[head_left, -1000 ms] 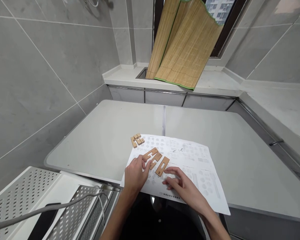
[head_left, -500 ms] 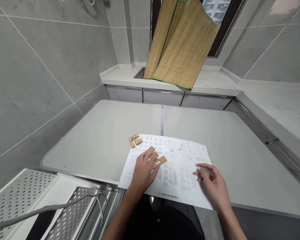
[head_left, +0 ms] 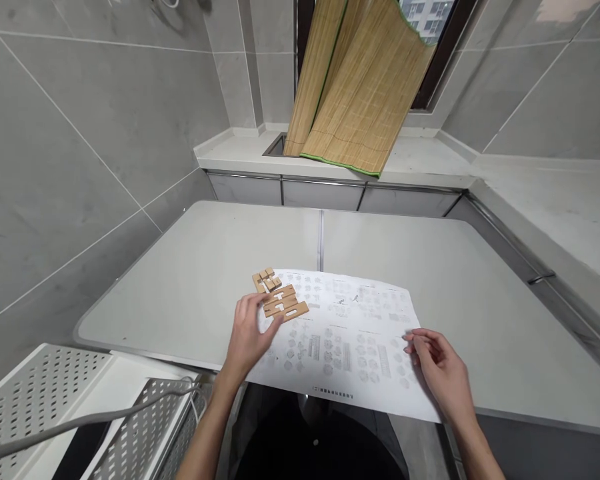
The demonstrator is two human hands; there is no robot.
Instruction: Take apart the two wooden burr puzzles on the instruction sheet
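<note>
Several flat, slotted wooden puzzle pieces (head_left: 293, 311) lie side by side on the upper left of a printed paper sheet (head_left: 360, 333). My left hand (head_left: 250, 333) spans their left end, thumb at the near side and fingers at the far side. Just beyond them, a cluster of smaller notched wooden pieces (head_left: 260, 283) rests by the sheet's top left corner, partly on the table. Over the sheet's right edge hovers my right hand (head_left: 440, 367), its fingers loosely curled and slightly apart, with nothing visible in them.
The sheet lies on a pale folding table (head_left: 220, 253) with a centre seam. White perforated racks (head_left: 45, 393) and a grey cable (head_left: 130, 408) stand at the lower left. Behind are a stone ledge (head_left: 230, 157) and a bamboo blind (head_left: 360, 100) hanging before a window.
My left hand has moved left with the slotted wooden pieces, bringing them up against the smaller cluster. My right hand has shifted slightly right. The view has tilted a little.
</note>
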